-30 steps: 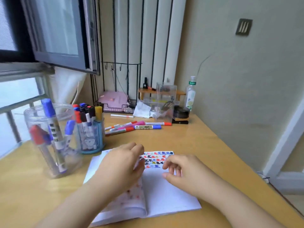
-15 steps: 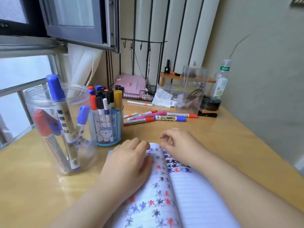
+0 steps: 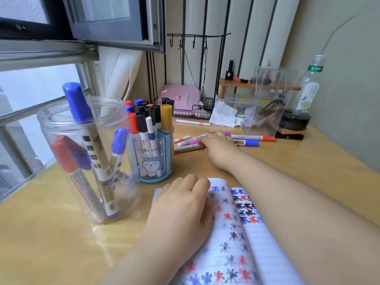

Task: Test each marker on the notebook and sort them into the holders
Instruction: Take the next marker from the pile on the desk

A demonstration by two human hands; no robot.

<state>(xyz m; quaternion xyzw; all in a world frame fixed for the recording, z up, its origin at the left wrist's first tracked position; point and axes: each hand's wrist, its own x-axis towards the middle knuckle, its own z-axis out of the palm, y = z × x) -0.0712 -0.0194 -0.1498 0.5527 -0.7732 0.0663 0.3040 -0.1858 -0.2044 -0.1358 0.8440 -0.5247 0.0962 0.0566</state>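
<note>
Since half a second ago the right hand (image 3: 219, 150) has left the notebook (image 3: 242, 233) and reached up to the loose markers (image 3: 244, 138) at frame centre, while the left hand (image 3: 181, 210) stays flat on the left page, fingers relaxed. The notebook lies open at lower right on a tan desk (image 3: 51, 243), its pages dotted with coloured marks. Left of it stands a clear jar (image 3: 86, 161) with a few markers, then a blue holder (image 3: 153, 153) packed with more. The right fingers curl over a pink marker (image 3: 192, 142); whether they grip it I cannot tell
</note>
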